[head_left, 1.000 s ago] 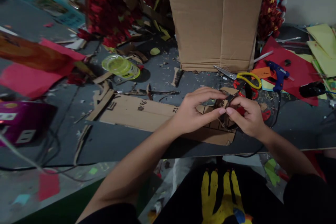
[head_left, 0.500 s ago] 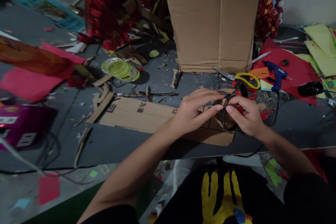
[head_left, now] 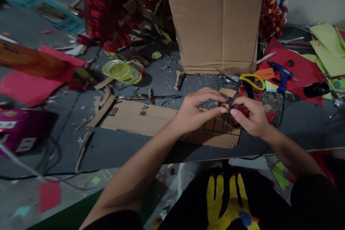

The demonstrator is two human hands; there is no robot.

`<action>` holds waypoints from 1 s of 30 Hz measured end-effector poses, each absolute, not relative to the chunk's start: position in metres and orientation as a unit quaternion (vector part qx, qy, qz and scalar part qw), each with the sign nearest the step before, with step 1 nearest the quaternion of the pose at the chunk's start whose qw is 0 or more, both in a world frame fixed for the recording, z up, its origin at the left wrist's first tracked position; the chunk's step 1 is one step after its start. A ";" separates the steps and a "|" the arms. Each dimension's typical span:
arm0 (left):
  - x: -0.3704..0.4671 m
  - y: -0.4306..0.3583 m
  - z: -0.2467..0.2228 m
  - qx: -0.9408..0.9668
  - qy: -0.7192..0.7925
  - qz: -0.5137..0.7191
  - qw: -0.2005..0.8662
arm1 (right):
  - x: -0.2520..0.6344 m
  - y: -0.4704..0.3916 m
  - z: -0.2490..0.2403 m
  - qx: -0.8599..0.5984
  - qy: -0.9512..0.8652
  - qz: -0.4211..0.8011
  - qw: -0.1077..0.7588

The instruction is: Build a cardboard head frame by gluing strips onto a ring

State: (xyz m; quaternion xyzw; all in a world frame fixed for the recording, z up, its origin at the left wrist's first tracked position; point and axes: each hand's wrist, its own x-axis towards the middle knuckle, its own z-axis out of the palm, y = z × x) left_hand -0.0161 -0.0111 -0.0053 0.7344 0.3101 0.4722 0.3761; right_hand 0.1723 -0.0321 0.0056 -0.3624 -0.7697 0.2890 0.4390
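My left hand (head_left: 198, 109) pinches a small, dark-edged piece of cardboard (head_left: 225, 108) between thumb and fingertips. From the other side my right hand (head_left: 250, 115) grips the same piece, thumb and index finger pressed on it. Part of the piece is hidden by the fingers, and its full shape is hard to make out. Below both hands lies a flat, printed cardboard strip (head_left: 145, 119) along the table's front. Just beyond the right hand are yellow-handled scissors (head_left: 252, 81), with red handles (head_left: 252, 94) close beside them.
A tall cardboard box (head_left: 212, 21) stands behind the hands. On the right are a blue glue gun (head_left: 281, 77) with its cord, a black bottle (head_left: 316, 89) and red paper (head_left: 299, 68). A yellow jar (head_left: 122, 72) lies to the left among cardboard scraps (head_left: 104, 109).
Both hands have tilted the held piece, so the loop that hung below the fingers now shows less. The hands have shifted very slightly left in view, as has the background.
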 end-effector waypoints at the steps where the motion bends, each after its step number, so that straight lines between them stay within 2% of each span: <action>1: -0.016 -0.011 -0.005 0.742 0.309 0.477 0.356 | 0.173 -0.032 0.006 -0.361 -0.776 0.275 0.438; 11: -0.014 -0.011 -0.004 0.785 0.314 0.492 0.206 | 0.171 -0.031 0.002 -0.365 -0.804 0.138 0.449; 20: -0.012 -0.012 -0.014 0.825 0.323 0.463 -0.014 | 0.171 -0.027 -0.004 -0.359 -0.813 0.041 0.458; 24: -0.011 -0.016 -0.019 0.826 0.349 0.441 -0.032 | 0.170 -0.027 -0.005 -0.369 -0.814 0.031 0.447; 30: -0.010 -0.014 -0.024 0.818 0.351 0.456 -0.002 | 0.173 -0.023 -0.009 -0.336 -0.840 0.027 0.425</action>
